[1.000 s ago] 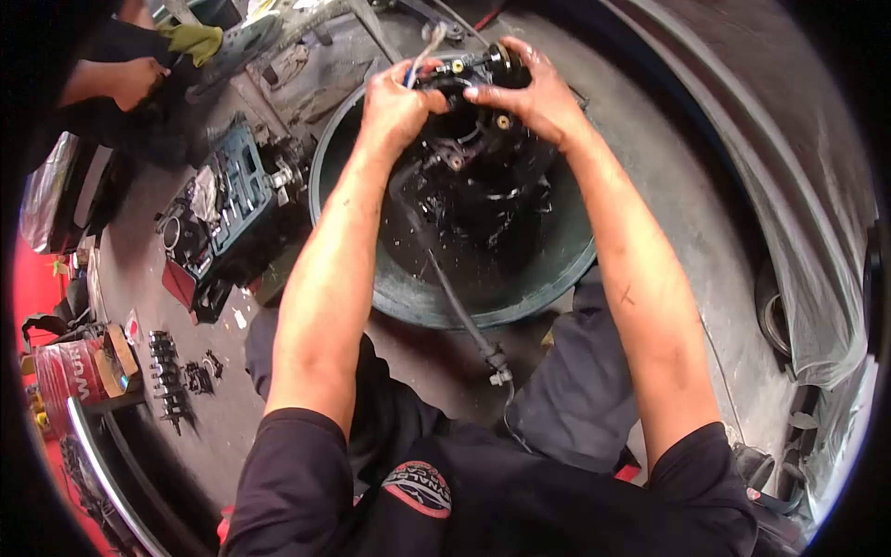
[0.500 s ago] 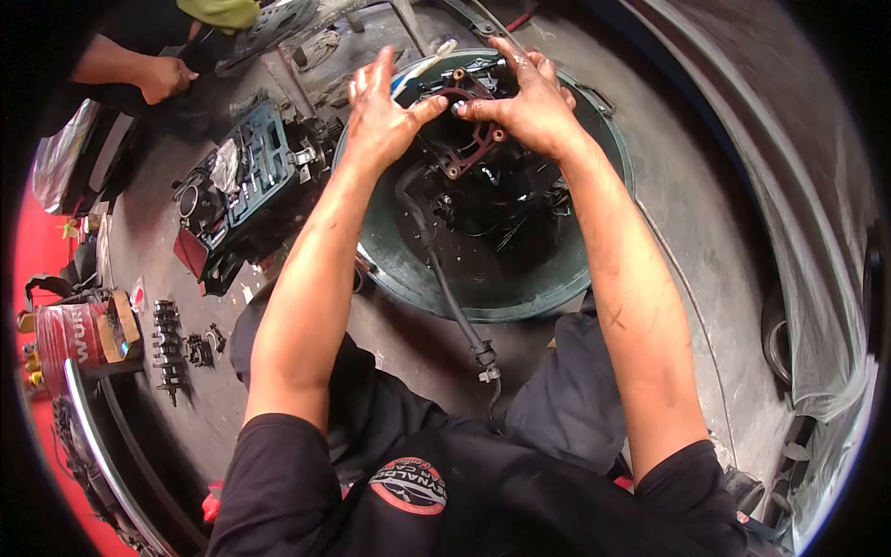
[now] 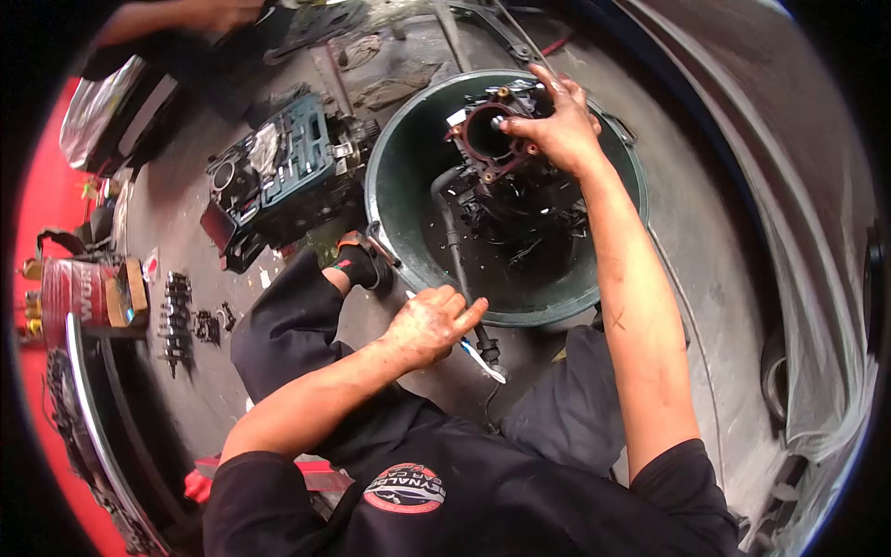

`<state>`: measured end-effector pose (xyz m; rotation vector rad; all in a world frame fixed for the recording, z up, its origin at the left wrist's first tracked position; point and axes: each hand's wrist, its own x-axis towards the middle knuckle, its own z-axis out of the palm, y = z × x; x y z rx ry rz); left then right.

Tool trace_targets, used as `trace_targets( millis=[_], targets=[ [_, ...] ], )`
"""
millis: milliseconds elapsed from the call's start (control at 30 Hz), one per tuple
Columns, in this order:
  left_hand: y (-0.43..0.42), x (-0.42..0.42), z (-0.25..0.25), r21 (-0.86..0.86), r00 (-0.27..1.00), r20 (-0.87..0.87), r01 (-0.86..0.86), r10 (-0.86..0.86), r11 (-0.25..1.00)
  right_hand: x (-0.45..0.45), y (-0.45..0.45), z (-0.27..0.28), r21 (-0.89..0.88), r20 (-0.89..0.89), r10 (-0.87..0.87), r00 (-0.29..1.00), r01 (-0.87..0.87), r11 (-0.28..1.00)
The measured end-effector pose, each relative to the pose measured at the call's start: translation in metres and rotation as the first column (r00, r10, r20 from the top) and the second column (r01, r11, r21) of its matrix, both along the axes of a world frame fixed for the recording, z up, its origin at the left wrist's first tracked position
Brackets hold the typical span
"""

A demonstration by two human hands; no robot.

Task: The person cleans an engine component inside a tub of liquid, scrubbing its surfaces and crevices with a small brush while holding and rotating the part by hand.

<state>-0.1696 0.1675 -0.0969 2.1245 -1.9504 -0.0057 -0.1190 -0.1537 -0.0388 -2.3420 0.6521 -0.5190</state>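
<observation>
My right hand [image 3: 555, 125] grips the upper right side of a dark engine part [image 3: 506, 170], its thumb over the round opening of a reddish-brown flange. The part is tilted up inside a large green tub [image 3: 390, 176], above dark liquid. Down near the tub's front rim, my left hand [image 3: 429, 327] is closed around a white and blue toothbrush [image 3: 484, 362], whose bristle end points down to the right. Beneath that hand a black hose [image 3: 452, 232] runs from the tub over the rim.
Left of the tub, a teal tool case [image 3: 292, 153] lies open on a dark engine assembly. A crankshaft [image 3: 174, 320] and smaller parts rest on the floor at far left. Another person's arm [image 3: 176, 17] shows at top left. Plastic sheeting [image 3: 742, 139] hangs at right.
My left hand has left the engine part and come down toward me with the toothbrush. My right hand still holds the part, whose flange now faces up more. The other person's hand has moved up.
</observation>
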Motion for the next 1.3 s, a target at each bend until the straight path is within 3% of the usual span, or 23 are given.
trace_targets(
  millis=[167, 300, 333, 433, 467, 567, 600, 700, 767, 833, 900, 1033, 1300],
  targets=[
    [0.001, -0.005, -0.042, -0.001, 0.999, -0.031, -0.039, 0.038, 0.999, 0.003, -0.009, -0.003, 0.067, 0.029, 0.022, 0.999, -0.024, 0.997],
    [0.003, -0.007, -0.023, -0.248, 0.999, -0.037, 0.020, -0.030, 0.969, 0.006, -0.018, -0.008, 0.146, 0.035, 0.037, 0.999, -0.042, 0.988],
    [0.002, -0.010, -0.015, -0.236, 0.997, -0.067, -0.038, 0.023, 0.971, 0.008, -0.021, -0.009, 0.116, 0.019, 0.032, 0.999, -0.034, 0.993],
    [-0.006, -0.018, 0.006, -0.453, 0.971, -0.234, -0.150, 0.045, 0.879, 0.010, -0.025, -0.009, 0.171, 0.052, 0.068, 0.996, -0.076, 0.982],
    [-0.010, -0.019, 0.015, -0.468, 0.949, -0.307, -0.214, 0.069, 0.858, 0.010, -0.025, -0.010, 0.081, 0.072, 0.078, 0.994, -0.084, 0.993],
    [-0.034, -0.011, 0.058, -0.596, 0.892, -0.434, -0.391, 0.128, 0.701, 0.005, -0.016, -0.004, 0.101, 0.052, 0.071, 0.996, -0.076, 0.992],
    [-0.044, -0.005, 0.073, -0.588, 0.829, -0.537, -0.501, 0.158, 0.635, 0.009, -0.025, -0.015, 0.037, 0.045, 0.078, 0.996, -0.080, 0.996],
    [-0.053, 0.036, 0.126, -0.422, 0.568, -0.807, -0.746, 0.162, 0.515, 0.001, -0.020, -0.013, 0.007, 0.025, 0.092, 0.995, -0.092, 0.996],
    [-0.061, 0.100, 0.133, -0.202, 0.375, -0.868, -0.865, 0.325, 0.459, -0.003, -0.020, -0.015, -0.033, 0.026, 0.076, 0.997, -0.075, 0.997],
    [-0.043, 0.133, 0.159, 0.013, 0.078, -0.987, -0.831, 0.140, 0.556, -0.013, -0.014, -0.014, -0.040, 0.019, 0.057, 0.998, -0.056, 0.998],
    [-0.040, 0.182, 0.139, 0.120, -0.172, -0.985, -0.784, -0.028, 0.609, -0.023, 0.001, -0.007, -0.036, 0.021, 0.025, 0.999, -0.024, 0.999],
    [-0.042, 0.233, 0.099, 0.237, -0.271, -0.962, -0.771, 0.032, 0.592, -0.042, 0.021, -0.011, -0.118, 0.058, -0.014, 0.998, 0.021, 0.993],
    [-0.084, 0.298, 0.006, 0.507, -0.178, -0.776, -0.746, 0.605, 0.431, -0.067, 0.085, 0.002, -0.185, 0.133, -0.127, 0.983, 0.150, 0.971]
  ],
)
